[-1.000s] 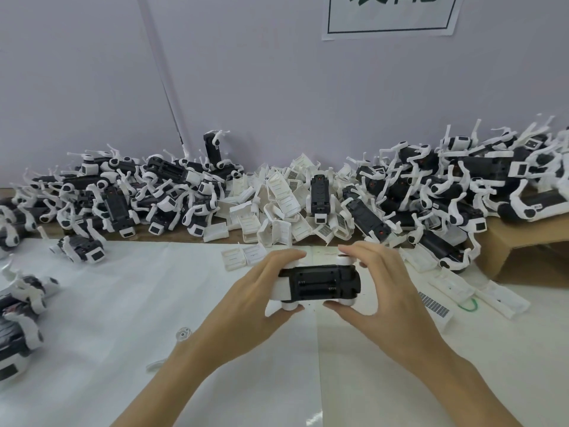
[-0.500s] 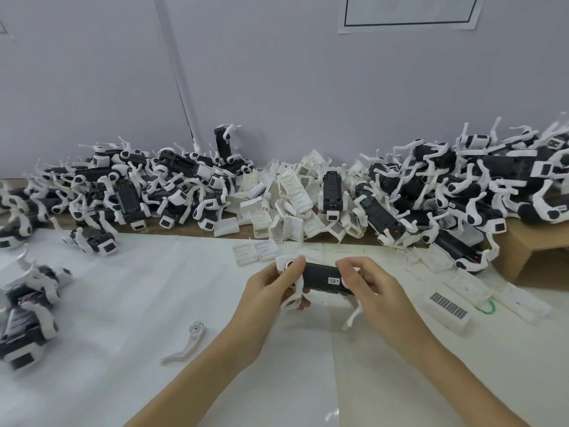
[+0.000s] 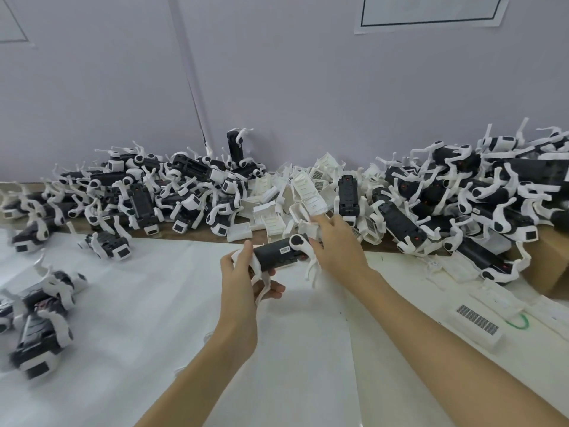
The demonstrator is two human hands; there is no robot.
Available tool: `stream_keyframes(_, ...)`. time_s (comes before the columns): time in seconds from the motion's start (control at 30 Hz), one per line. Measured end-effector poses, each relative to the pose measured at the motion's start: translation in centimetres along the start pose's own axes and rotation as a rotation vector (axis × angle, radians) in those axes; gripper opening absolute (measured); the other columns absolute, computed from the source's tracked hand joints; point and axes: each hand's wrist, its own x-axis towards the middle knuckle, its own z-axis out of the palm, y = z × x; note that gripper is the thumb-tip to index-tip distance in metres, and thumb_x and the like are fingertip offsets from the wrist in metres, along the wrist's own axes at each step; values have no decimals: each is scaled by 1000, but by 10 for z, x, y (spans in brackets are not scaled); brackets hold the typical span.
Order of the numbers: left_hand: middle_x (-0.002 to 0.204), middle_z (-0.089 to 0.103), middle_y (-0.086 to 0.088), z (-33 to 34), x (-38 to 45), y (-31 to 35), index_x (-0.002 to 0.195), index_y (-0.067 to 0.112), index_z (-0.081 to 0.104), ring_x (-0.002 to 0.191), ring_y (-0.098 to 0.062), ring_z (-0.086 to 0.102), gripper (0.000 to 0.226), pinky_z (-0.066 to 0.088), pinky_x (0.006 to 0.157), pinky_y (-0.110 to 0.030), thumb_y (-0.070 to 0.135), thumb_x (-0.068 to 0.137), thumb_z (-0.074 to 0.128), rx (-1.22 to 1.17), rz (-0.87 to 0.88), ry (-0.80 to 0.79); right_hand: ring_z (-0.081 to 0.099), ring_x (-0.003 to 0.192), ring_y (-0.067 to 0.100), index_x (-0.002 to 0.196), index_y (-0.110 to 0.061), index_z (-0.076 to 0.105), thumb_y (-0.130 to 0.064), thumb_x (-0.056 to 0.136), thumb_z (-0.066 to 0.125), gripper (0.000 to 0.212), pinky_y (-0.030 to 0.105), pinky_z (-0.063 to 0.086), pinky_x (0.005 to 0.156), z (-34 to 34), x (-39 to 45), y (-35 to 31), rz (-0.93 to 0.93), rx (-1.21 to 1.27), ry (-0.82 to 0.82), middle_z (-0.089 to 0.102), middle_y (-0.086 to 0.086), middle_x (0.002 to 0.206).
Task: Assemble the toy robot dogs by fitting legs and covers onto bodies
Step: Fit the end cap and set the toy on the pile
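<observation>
My left hand [image 3: 238, 280] has its grip clamped on the left end of a toy robot dog body [image 3: 278, 253], thumb over the top and fingers curled beneath, holding the dark body lengthwise above the white desk [image 3: 147, 318], clear of its surface. A white leg [image 3: 308, 257] is fitted at the body's right end and another hangs down at the left end between my fingers. My right hand [image 3: 334, 245] is at the body's right end, its palm side hidden from me, so I cannot tell whether that grip is closed on the body or only resting against it. Its forefinger reaches out toward the far side and touches a ribbed white cover [image 3: 309, 197] that leans on the heap.

That heap of white covers [image 3: 271, 208] lies along the far edge of the desk, in the middle. To its left is a pile of dogs with legs on [image 3: 144, 192], and to its right a larger pile [image 3: 462, 192], partly stacked over a brown cardboard box [image 3: 551, 257]. One dark body [image 3: 348, 195] lies among the covers, pointing near to far. At the near left a few more dogs [image 3: 40, 322] lie on the desk, blurred. At the right, flat white pieces lie beside a green band [image 3: 518, 321], one with a dark grille [image 3: 477, 322]. A sheet of paper [image 3: 431, 10] hangs on the pale wall [image 3: 308, 87] behind.
</observation>
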Motion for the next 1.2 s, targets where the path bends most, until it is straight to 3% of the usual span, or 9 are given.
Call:
stream_keyframes(0.13,81,64,-15,0,3,0,106,17,49,57,-29,65,30,55,66,-39,46,105,58,8,-14,-11,60,101,30,114,-8,59,-16,102,60,15,41,48,85,-3,-6,-3,39,96,67,61,12,112)
stream_keyframes(0.2,74,64,-10,1,2,1,107,18,51,58,-29,66,30,56,63,-37,47,104,59,32,-24,-38,60,88,22,103,-11,61,-17,101,61,7,32,48,77,-11,-19,1,63,188,144,60,6,104)
stream_keyframes(0.3,81,68,-11,4,-3,3,113,17,55,63,-32,66,30,59,60,-35,46,105,59,75,-43,-91,64,70,9,104,-18,57,-13,102,59,6,15,46,60,-30,-46,17,154,364,156,64,-1,94)
stream_keyframes(0.4,89,69,-16,10,-12,4,118,14,55,66,-33,65,30,59,64,-36,42,106,58,138,-59,-188,70,60,17,119,-17,54,2,105,48,24,25,51,52,-56,-77,36,302,733,37,67,9,107)
stream_keyframes(0.53,88,68,-20,17,-25,0,121,13,56,73,-34,66,30,59,72,-41,39,106,59,183,-69,-346,71,69,21,117,-23,75,13,100,48,48,26,57,60,-80,-109,45,401,1073,14,73,18,101)
stream_keyframes(0.7,89,69,-20,23,-38,-6,121,21,60,75,-33,68,22,58,69,-36,37,106,60,253,-10,-493,74,104,33,127,-9,73,-4,96,60,34,28,62,84,-87,-126,39,615,1758,-71,72,22,122)
stream_keyframes(0.83,87,66,-11,26,-45,-10,126,25,59,77,-32,68,33,59,74,-38,43,99,65,305,88,-554,70,119,36,121,-14,76,-23,97,67,28,28,60,86,-86,-134,27,498,1577,-36,70,26,125)
stream_keyframes(0.97,85,67,-3,27,-49,-15,131,26,55,77,-29,68,39,59,76,-33,45,97,61,331,157,-581,75,108,24,121,-30,76,-28,93,70,29,24,58,79,-83,-143,13,362,1360,-62,76,10,117)
stream_keyframes(1.2,90,68,-4,22,-41,-11,134,32,55,78,-28,66,37,58,77,-33,45,99,55,342,199,-563,75,105,19,123,-31,76,-25,101,66,25,32,56,99,-77,-150,3,300,1156,-92,80,2,106)
